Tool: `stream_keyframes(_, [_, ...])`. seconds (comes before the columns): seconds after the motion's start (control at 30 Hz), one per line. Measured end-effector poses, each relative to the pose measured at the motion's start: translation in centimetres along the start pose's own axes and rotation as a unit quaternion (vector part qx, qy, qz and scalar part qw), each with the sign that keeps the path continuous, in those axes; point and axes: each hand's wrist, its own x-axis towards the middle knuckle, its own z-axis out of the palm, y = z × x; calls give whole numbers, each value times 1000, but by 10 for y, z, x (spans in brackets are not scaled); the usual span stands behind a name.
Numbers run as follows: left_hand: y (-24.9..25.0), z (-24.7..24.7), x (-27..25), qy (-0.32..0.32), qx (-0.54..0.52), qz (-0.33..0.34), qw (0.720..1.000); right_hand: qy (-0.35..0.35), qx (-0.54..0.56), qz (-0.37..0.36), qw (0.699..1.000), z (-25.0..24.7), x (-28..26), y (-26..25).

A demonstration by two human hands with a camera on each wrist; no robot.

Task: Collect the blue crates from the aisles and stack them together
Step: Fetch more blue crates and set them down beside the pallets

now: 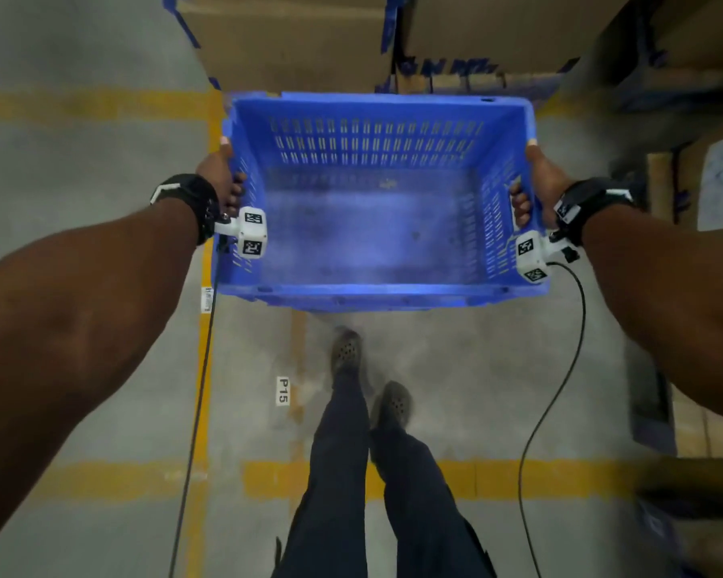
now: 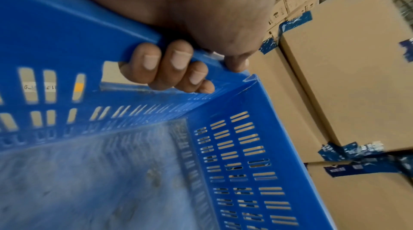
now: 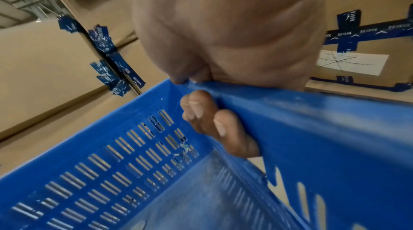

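Both hands on crate edges (aisle ahead)

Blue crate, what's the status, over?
Both hands, left hand and right hand, gripping the handle slots. Blue crate empty, carried level. Cardboard boxes stacked close ahead.

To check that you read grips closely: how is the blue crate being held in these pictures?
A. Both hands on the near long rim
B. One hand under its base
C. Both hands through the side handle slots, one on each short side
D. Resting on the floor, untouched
C: the left hand and right hand each curl fingers through a handle slot of the blue crate, carried above the floor.
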Motion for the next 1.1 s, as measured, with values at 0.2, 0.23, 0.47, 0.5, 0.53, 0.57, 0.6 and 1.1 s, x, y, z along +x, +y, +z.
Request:
stream_keyframes(0.2, [-22, 23, 59, 12, 0, -35, 999, 12, -3, 2, 1000, 12, 68, 1])
stream_keyframes(0.23, [-26, 25, 65, 14, 7, -38, 999, 16, -5, -3, 1000, 13, 76, 5])
stream_keyframes(0.47, [-45, 39, 95, 18, 29, -37, 999, 37, 14, 0, 999, 14, 109, 33])
stream_keyframes(0.5, [-46, 40, 96, 18, 31, -34, 999, 38, 16, -2, 999, 14, 112, 35])
stream_keyframes(0.53, [-48, 42, 97, 18, 32, -33, 999, 39, 18, -2, 999, 14, 114, 37])
stream_keyframes(0.57, [-50, 43, 98, 18, 32, -31, 999, 41, 20, -4, 999, 14, 117, 39])
stream_keyframes(0.6, [-53, 45, 99, 18, 31, -28, 999, 42, 20, -5, 999, 15, 120, 41])
stream_keyframes(1.1, [-95, 40, 99, 40, 36, 1, 999, 66, 22, -17, 997, 25, 133, 78])
